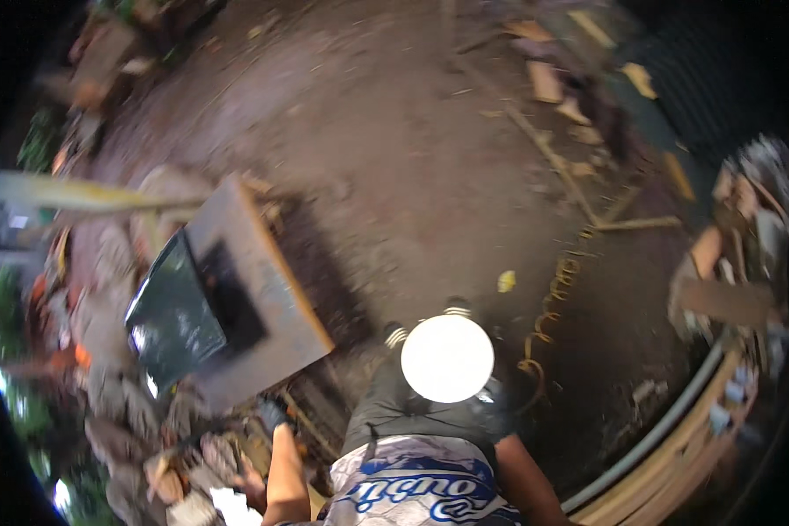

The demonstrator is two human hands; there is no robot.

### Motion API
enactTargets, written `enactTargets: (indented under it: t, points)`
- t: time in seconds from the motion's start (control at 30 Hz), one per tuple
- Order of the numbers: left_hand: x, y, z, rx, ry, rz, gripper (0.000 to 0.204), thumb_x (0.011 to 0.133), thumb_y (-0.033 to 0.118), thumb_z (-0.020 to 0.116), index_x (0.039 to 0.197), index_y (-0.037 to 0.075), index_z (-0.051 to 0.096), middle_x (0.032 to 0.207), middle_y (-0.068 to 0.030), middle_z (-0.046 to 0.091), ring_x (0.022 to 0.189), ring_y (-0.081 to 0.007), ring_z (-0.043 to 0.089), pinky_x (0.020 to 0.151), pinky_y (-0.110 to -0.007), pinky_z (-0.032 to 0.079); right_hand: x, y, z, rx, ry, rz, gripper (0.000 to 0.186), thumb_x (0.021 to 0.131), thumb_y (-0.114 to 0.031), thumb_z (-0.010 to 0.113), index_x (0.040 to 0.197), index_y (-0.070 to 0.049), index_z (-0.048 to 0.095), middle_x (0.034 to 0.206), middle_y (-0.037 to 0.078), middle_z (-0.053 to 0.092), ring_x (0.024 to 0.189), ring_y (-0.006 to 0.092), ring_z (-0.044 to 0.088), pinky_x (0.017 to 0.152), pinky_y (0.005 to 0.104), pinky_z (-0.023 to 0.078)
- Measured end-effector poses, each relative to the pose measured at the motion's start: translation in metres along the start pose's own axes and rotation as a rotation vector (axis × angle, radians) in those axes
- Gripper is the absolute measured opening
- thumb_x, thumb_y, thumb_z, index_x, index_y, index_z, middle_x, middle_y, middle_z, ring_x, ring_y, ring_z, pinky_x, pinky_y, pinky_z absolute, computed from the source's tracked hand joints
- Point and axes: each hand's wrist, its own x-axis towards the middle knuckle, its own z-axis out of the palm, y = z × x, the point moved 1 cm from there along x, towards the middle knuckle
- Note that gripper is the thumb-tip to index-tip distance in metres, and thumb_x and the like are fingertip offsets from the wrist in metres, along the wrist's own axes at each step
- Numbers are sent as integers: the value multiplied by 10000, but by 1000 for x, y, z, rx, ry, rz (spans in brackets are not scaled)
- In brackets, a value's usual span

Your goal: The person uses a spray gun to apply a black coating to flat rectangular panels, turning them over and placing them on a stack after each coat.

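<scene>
A tool with a large round white top (447, 358) and a small silvery part is held low in front of my body by my dark-gloved right hand (500, 412), whose grip is partly hidden. My left hand (276, 412), also in a dark glove, is beside the lower edge of a board (267, 263) on the left; its fingers are too blurred to make out. On that board lies a glossy dark-green curved panel (174, 311). A yellow coiled hose (552, 307) runs from near the tool across the dirt toward the upper right.
Rubble and sacks (123, 403) line the left, with a pale pole (79, 193) jutting across. A wooden frame (636, 221) lies on the dirt at upper right, beside dark corrugated sheeting (693, 96). Planks and a grey pipe (649, 438) edge the lower right, below piled scrap (736, 263).
</scene>
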Motion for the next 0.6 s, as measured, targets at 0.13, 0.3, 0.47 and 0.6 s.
enactTargets:
  t: [0.13,0.3,0.47,0.6]
  points:
    - [-6,71,28,104,-32,-97,423,906,161,604,1322,86,580,1307,-66,584,1091,-236,578,956,-360,470,-37,-47,-14,207,97,-38,227,855,-85,700,1054,19,667,935,91,687,854,158,634,742,319,506]
    - [-10,107,22,-477,-36,-220,444,959,294,550,1293,1,561,1248,-124,620,1036,-238,593,900,-352,471,-68,-57,-15,250,172,-97,257,857,-156,725,1064,-6,690,934,70,697,851,162,635,773,311,510]
    - [-7,96,28,-451,-3,-98,325,923,117,530,1205,-23,609,1211,-154,631,1049,-255,557,934,-351,434,-110,-76,-23,362,204,-8,265,873,-178,723,1084,-18,697,860,-5,677,724,69,573,622,273,474]
    - [-8,98,31,-359,85,-94,303,918,131,535,1155,-45,603,1187,-183,636,1053,-289,552,959,-350,418,-119,-95,-18,336,259,-197,263,876,-162,716,1092,-13,697,865,-10,682,711,66,576,616,263,476]
